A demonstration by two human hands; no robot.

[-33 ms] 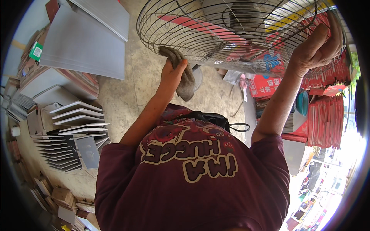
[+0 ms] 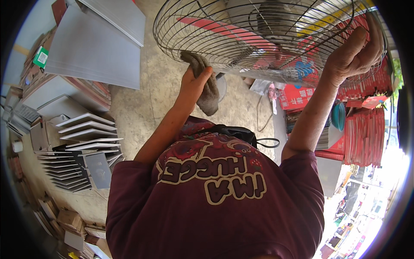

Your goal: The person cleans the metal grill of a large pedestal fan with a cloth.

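A large fan (image 2: pixel 269 45) with a round wire guard fills the top of the view, tilted, its red blades showing through the wires. My left hand (image 2: pixel 192 88) is closed on a grey-brown cloth (image 2: pixel 208 98). The cloth's upper end touches the near left rim of the guard, and its lower end hangs down past my thumb. At the right side of the guard my right hand (image 2: pixel 354 56) grips the rim, thumb on the near side; its fingertips are partly hidden by the wires.
Big grey panels (image 2: pixel 97 47) stand at the upper left, above stacked grey boards (image 2: pixel 88 134). To the right are piles of red folded cardboard (image 2: pixel 364 136) and a teal bowl (image 2: pixel 338 116). Wooden pieces (image 2: pixel 71 219) lie lower left on the concrete floor (image 2: pixel 133 110).
My left hand and the cloth have shifted very slightly to the right and down. My right hand and the fan look the same.
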